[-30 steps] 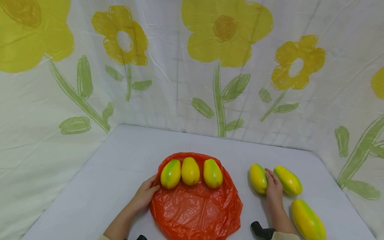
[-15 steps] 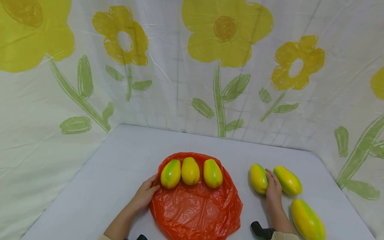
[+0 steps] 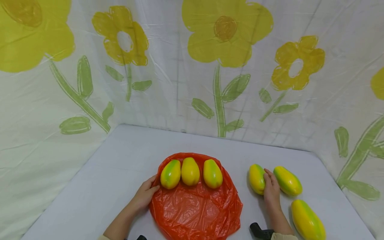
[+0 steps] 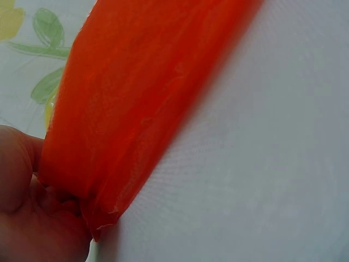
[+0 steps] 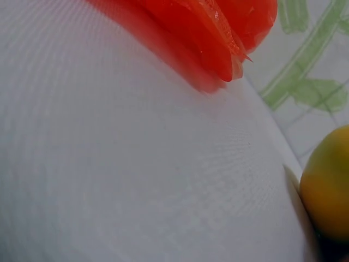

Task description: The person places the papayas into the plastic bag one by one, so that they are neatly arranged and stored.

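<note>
My left hand (image 3: 146,193) pinches the left rim of a red plastic bag (image 3: 195,210), spread wide on the table. In the left wrist view the thumb and curled fingers (image 4: 49,218) hold the bag's edge. Inside, along its far side, lie three yellow-green papayas, the middle papaya (image 3: 190,171) close to the left one. To the right of the bag, my right hand (image 3: 272,191) touches the right side of another papaya (image 3: 256,179) with fairly straight fingers; its thumb is hidden. The right wrist view catches only part of a papaya (image 5: 330,185).
A papaya (image 3: 288,180) lies just right of my right hand, and another papaya (image 3: 308,219) sits nearer the front right. The white table (image 3: 114,166) ends at a hanging cloth (image 3: 168,100) printed with yellow flowers. A black wrist device (image 3: 261,231) shows at the right wrist.
My right hand and the papaya it touches have shifted slightly left, away from the neighbouring papaya. The left hand and the bag show no movement.
</note>
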Motion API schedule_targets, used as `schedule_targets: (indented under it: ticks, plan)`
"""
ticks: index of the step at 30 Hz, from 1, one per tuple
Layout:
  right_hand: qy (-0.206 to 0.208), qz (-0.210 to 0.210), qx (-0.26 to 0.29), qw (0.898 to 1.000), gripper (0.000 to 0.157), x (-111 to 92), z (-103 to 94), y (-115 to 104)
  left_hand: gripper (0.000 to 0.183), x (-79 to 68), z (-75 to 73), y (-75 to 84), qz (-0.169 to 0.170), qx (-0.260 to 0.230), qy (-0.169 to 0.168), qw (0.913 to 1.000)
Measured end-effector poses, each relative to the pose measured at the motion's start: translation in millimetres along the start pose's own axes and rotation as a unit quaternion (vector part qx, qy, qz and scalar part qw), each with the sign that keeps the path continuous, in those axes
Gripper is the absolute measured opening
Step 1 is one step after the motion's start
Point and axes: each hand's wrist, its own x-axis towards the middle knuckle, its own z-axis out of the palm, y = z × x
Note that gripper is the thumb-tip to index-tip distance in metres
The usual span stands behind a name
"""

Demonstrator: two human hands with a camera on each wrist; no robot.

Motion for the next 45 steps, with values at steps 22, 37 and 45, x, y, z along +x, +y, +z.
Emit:
schedule_targets:
  ticks: [22,37,45]
  plan:
    - [0.013,0.011,0.036,0.999,0.056,-4.5,0.4,-7.2,0.048,-0.8,1.1,1.0,0.007,-0.002,0.001,1.0000]
    - [0.027,0.073,0.247,0.966,0.056,-15.6,4.1,-28.5,0.048,-1.7,0.5,2.2,0.005,0.000,0.004,1.0000]
    - [0.000,0.071,0.284,0.956,0.043,-34.8,13.9,-46.8,0.049,-1.7,0.6,1.3,0.007,-0.001,0.003,1.0000]
